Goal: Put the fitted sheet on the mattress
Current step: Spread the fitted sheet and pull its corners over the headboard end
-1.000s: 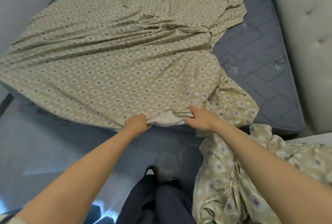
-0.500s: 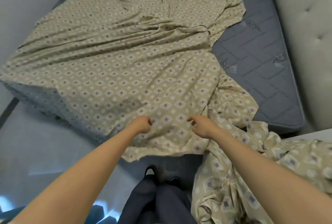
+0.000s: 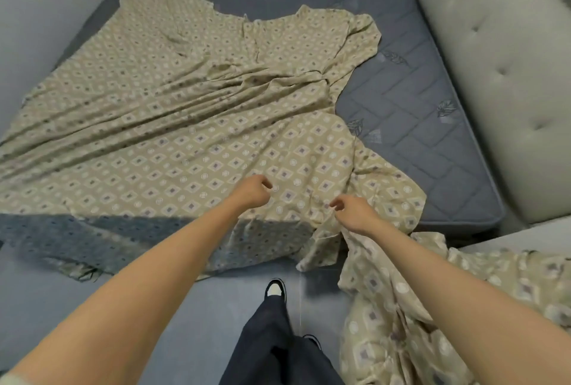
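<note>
The fitted sheet (image 3: 173,125) lies rumpled over the mattress (image 3: 432,150) from 9 to 12 o'clock, bare grey showing at 2, its near edge hanging off toward 6. The left hand (image 3: 251,191) and right hand (image 3: 355,213) sit at centre, fingers curled over the cloth; whether either pinches it, I cannot tell

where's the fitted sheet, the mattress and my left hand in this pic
fitted sheet (image 3: 173,125): head view, wrinkled middle of the patterned cloth.
mattress (image 3: 417,125): head view, bare grey quilted top at right.
left hand (image 3: 251,196): head view, back of the hand, over the sheet.
</note>
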Tool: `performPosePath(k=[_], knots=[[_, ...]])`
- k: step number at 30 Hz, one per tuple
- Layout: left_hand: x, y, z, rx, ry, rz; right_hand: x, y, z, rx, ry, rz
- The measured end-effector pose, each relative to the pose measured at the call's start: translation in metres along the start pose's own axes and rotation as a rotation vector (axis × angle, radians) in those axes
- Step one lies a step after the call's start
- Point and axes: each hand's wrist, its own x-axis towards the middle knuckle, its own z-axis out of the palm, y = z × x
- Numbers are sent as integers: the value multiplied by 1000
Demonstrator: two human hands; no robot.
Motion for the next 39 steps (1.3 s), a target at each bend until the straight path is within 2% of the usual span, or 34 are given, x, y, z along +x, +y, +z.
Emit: performPosePath(k=[14,24,31,39], knots=[[158,91,-29,106,-132,224,89,26,-43,162,226,303],[260,137,2,191,-152,317,193,74,-74,173,223,366],[345,179,39,187,-175,287,277,136,-91,111,182,420],[416,209,92,459,-91,443,334,203,-81,118,76,506]])
